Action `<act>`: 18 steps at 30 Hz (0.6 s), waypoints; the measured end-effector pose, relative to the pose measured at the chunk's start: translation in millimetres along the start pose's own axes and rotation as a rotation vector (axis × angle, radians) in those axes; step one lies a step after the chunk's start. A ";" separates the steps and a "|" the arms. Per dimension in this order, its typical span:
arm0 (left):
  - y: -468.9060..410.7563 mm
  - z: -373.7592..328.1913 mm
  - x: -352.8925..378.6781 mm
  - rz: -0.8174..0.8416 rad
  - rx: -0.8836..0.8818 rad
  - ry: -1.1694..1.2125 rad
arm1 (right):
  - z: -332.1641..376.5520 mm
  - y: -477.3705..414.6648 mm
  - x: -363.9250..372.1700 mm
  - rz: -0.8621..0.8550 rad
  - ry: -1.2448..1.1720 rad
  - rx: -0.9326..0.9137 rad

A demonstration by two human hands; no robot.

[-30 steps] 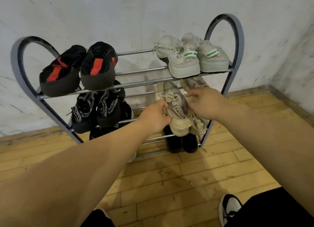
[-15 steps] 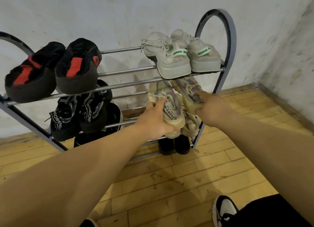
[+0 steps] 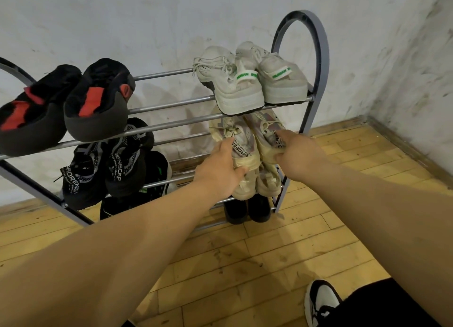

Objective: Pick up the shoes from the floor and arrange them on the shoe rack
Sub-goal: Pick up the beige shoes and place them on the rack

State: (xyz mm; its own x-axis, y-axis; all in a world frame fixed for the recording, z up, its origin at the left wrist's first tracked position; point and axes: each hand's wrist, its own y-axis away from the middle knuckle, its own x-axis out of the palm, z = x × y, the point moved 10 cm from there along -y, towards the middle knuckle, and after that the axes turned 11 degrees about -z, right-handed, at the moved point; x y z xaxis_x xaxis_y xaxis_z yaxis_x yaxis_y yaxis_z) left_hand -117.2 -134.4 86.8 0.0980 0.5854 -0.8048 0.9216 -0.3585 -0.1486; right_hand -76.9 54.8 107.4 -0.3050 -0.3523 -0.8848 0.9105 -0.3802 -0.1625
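Left hand [image 3: 220, 171] fingers grip left cream shoe [image 3: 241, 140], right hand [image 3: 300, 155] fingers right cream shoe [image 3: 263, 130]

Bare arms, black legwear, one black-and-white sneaker.

Left hand [image 3: 221, 170] and right hand [image 3: 297, 152] bare, as are both wrists and forearms all the way back to the lower edge of the view. At lower right, plain matte black garment [image 3: 382, 304] over the leg, cut off by the frame. Just left of it, low sneaker [image 3: 321, 302] worn on the foot: white toe panel, black trim curving round the front, black overlays further back, pale sole edge. Dark sliver [image 3: 128, 323] at the bottom edge, too small to identify.
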 end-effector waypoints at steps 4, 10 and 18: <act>-5.1 3.9 1.9 -0.008 -0.026 -0.010 | -3.0 -2.2 3.3 -0.002 -0.014 0.007; -7.1 6.9 7.3 -0.009 -0.043 -0.020 | -11.5 3.0 0.4 -0.060 0.024 0.050; -5.7 8.9 5.6 -0.007 -0.079 -0.055 | -13.9 9.1 -21.3 -0.146 -0.166 0.031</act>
State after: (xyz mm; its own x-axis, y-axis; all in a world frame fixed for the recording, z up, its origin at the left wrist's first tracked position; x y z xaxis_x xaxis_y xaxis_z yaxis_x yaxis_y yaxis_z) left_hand -125.2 -135.5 78.0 0.0730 0.5459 -0.8347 0.9490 -0.2954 -0.1101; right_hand -58.3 70.7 118.7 -0.4772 -0.4266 -0.7684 0.8451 -0.4625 -0.2680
